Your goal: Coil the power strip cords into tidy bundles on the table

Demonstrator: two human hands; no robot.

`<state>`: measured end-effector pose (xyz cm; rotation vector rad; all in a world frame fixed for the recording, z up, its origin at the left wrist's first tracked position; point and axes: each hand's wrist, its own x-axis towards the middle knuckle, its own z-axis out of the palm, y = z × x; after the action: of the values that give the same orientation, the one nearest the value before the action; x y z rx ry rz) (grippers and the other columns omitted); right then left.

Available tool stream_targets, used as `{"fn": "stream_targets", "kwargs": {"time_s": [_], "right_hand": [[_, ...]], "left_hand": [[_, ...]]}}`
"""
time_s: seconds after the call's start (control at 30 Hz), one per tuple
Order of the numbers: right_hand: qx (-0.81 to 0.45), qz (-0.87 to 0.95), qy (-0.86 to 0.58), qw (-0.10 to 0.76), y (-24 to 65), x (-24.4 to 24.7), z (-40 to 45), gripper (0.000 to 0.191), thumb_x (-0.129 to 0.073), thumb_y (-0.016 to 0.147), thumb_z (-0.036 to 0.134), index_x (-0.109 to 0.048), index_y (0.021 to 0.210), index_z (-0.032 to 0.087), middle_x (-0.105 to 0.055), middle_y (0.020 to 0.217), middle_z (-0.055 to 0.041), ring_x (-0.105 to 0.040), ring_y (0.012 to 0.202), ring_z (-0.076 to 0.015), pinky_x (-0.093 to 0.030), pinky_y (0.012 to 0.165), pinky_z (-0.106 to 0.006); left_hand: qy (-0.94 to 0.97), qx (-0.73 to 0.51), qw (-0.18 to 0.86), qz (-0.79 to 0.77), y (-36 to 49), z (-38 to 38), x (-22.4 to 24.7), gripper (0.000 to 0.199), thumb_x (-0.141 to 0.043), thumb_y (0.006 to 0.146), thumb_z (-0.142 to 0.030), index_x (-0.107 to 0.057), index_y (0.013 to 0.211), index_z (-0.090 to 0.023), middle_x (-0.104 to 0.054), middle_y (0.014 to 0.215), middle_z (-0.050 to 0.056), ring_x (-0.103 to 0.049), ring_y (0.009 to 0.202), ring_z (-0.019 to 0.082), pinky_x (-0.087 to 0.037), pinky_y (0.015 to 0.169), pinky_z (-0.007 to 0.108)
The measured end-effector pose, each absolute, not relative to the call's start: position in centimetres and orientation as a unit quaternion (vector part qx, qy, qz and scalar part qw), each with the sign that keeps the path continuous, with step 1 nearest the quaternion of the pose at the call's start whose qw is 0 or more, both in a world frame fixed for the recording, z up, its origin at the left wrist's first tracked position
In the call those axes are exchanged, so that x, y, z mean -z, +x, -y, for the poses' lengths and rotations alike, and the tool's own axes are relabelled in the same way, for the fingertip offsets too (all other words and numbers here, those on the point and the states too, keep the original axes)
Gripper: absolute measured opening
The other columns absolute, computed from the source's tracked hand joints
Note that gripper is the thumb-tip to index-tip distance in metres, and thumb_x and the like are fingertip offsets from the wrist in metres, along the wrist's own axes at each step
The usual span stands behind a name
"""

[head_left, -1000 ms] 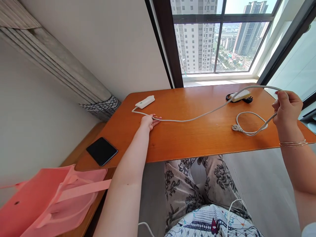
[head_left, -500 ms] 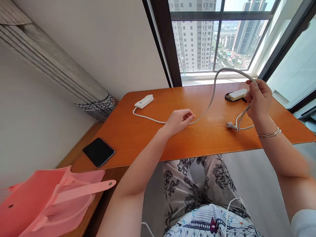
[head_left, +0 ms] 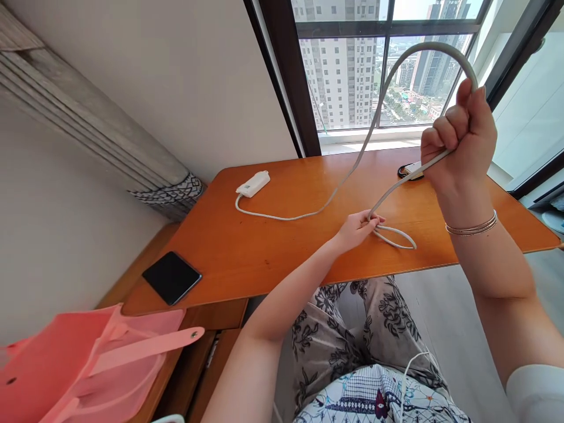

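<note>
A white cable (head_left: pixel 286 218) runs from a white power strip (head_left: pixel 253 184) on the desk, then arches up in front of the window. Raised over the desk's right part, my right hand (head_left: pixel 460 132) is wrapped round this cable. My left hand (head_left: pixel 359 229) pinches a lower stretch of it just above the desktop. A small loop of cable lies right of my left fingers. The plug is hidden from view. Behind my right hand, a pale adapter with a black cord (head_left: pixel 412 170) is partly covered.
The orange-brown desk (head_left: pixel 220 247) has a black phone (head_left: pixel 171 277) at its left. A pink bag (head_left: pixel 88 364) is at the lower left, beside the desk. Beyond the desk's back edge is a window (head_left: pixel 339 82). A curtain (head_left: pixel 110 117) hangs at the left.
My right hand has risen with the cable, making a taller arch. My left hand has moved right and now pinches the cable near the small loop. The plug no longer shows.
</note>
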<state>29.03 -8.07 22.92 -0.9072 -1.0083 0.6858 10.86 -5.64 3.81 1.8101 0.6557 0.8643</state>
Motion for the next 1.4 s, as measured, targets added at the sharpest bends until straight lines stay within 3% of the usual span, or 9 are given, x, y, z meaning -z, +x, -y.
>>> {"fn": "stream_targets", "kwargs": {"time_s": [0.27, 0.43, 0.6, 0.77, 0.87, 0.97, 1.1, 1.2, 1.4], "right_hand": [[-0.308, 0.435, -0.409, 0.740, 39.3, -20.2, 1.6, 0.045, -0.055, 0.102, 0.031, -0.032, 0.064, 0.034, -0.006, 0.057, 0.0082, -0.006, 0.065, -0.0194, -0.026, 0.063, -0.034], [-0.346, 0.478, -0.451, 0.670, 41.6, -15.7, 2.0, 0.044, -0.069, 0.088, 0.043, -0.035, 0.064, 0.031, -0.009, 0.051, 0.0117, -0.007, 0.056, -0.0148, -0.019, 0.055, -0.032], [-0.359, 0.510, -0.529, 0.575, 41.1, -12.3, 5.9, 0.023, -0.059, 0.092, 0.046, -0.055, 0.081, 0.026, -0.029, 0.052, 0.0107, -0.037, 0.046, -0.0128, -0.036, 0.053, -0.029], [-0.222, 0.550, -0.739, 0.320, 41.4, -10.0, 7.6, 0.041, -0.073, 0.081, 0.056, -0.066, 0.092, 0.017, -0.070, 0.080, -0.0106, -0.071, 0.081, -0.0285, -0.057, 0.077, -0.046], [0.010, 0.530, -0.810, 0.251, 40.2, -10.7, 8.8, 0.061, -0.076, 0.079, 0.057, -0.068, 0.115, 0.009, -0.070, 0.115, -0.0290, -0.061, 0.121, -0.0463, -0.050, 0.096, -0.062], [0.076, 0.622, -0.701, 0.341, 36.6, -12.5, 11.1, 0.069, -0.066, 0.088, 0.058, -0.059, 0.139, 0.012, -0.054, 0.148, -0.0271, -0.042, 0.145, -0.0444, -0.040, 0.112, -0.064], [-0.185, 0.792, -0.464, 0.351, 29.8, -13.3, 14.5, 0.061, -0.062, 0.092, 0.061, -0.060, 0.141, 0.024, -0.064, 0.140, -0.0151, -0.057, 0.133, -0.0339, -0.045, 0.112, -0.054], [-0.439, 0.774, -0.340, 0.304, 25.6, -11.8, 16.0, 0.056, -0.055, 0.097, 0.060, -0.059, 0.140, 0.023, -0.074, 0.107, -0.0088, -0.069, 0.096, -0.0234, -0.056, 0.086, -0.039], [-0.584, 0.707, -0.297, 0.266, 23.2, -9.4, 17.1, 0.040, -0.059, 0.096, 0.057, -0.067, 0.102, 0.019, -0.049, 0.068, 0.0048, -0.040, 0.061, -0.0106, -0.034, 0.056, -0.025]], "left_hand": [[0.737, -0.370, 0.278, -0.493, 3.0, 4.7, -6.0, 0.014, -0.054, 0.087, -0.027, -0.061, 0.077, -0.021, -0.068, 0.071, 0.001, -0.062, 0.068, 0.018, -0.047, 0.069, 0.031], [0.681, -0.486, 0.198, -0.511, -0.8, 5.5, -7.6, 0.007, -0.063, 0.082, -0.020, -0.067, 0.076, -0.021, -0.074, 0.091, 0.005, -0.067, 0.093, 0.023, -0.051, 0.090, 0.034], [0.539, -0.534, 0.323, -0.565, -3.8, 5.9, -10.3, 0.025, -0.065, 0.088, -0.021, -0.057, 0.064, -0.020, -0.051, 0.057, -0.002, -0.051, 0.054, 0.014, -0.048, 0.061, 0.027], [0.575, -0.556, 0.265, -0.539, -3.0, 7.1, -12.6, 0.027, -0.075, 0.084, -0.028, -0.057, 0.066, -0.019, -0.038, 0.055, -0.004, -0.037, 0.051, 0.011, -0.028, 0.050, 0.025], [0.687, -0.506, 0.176, -0.491, -0.7, 8.6, -13.1, 0.029, -0.077, 0.081, -0.032, -0.056, 0.064, -0.020, -0.041, 0.054, -0.004, -0.037, 0.053, 0.011, -0.027, 0.052, 0.026], [0.762, -0.479, 0.121, -0.419, 1.5, 10.0, -12.9, 0.030, -0.070, 0.085, -0.034, -0.054, 0.064, -0.021, -0.046, 0.055, -0.004, -0.040, 0.052, 0.011, -0.032, 0.053, 0.026], [0.804, -0.473, 0.086, -0.349, 3.5, 11.4, -11.9, 0.024, -0.063, 0.090, -0.034, -0.055, 0.070, -0.022, -0.049, 0.056, -0.004, -0.044, 0.051, 0.011, -0.037, 0.055, 0.025], [0.836, -0.442, 0.078, -0.317, 3.7, 11.6, -11.1, 0.022, -0.060, 0.090, -0.034, -0.057, 0.071, -0.023, -0.049, 0.055, -0.004, -0.046, 0.052, 0.012, -0.039, 0.057, 0.026], [0.818, -0.412, 0.163, -0.366, 1.0, 9.0, -8.8, 0.028, -0.067, 0.084, -0.042, -0.058, 0.065, -0.024, -0.046, 0.053, -0.003, -0.044, 0.052, 0.013, -0.039, 0.058, 0.027]]}}
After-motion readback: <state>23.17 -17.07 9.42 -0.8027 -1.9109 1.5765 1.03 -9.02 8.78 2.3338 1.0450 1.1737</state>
